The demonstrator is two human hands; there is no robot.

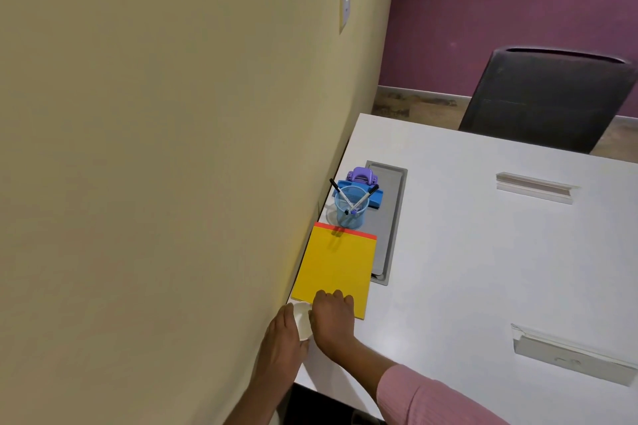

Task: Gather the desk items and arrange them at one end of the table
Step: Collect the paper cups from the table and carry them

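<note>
The left hand (281,338) curls around a small white paper cup (302,320) at the table's wall-side edge, fingers wrapped on its side. The right hand (334,316) lies knuckles-up on the near corner of a flat yellow notepad with a red strip along its far edge (336,266); whether its fingers pinch the pad or only press on it, I cannot tell.

Taking the pad as the clock's centre, the cup sits at about 7 o'clock, touching or just beside the pad's near corner. At 12 o'clock stands a translucent blue mesh pen cup (349,208) holding two pens, and past it, about 1 o'clock, a blue tray (374,198) with a purple hole punch (361,176). All are lined up along the cream wall on the white table (483,269), so the gathering looks nearly finished.

The risks, as I judge them: the light cup could crush or tip under a tight grasp, and pushing the pad forward could knock the pen cup over.
</note>
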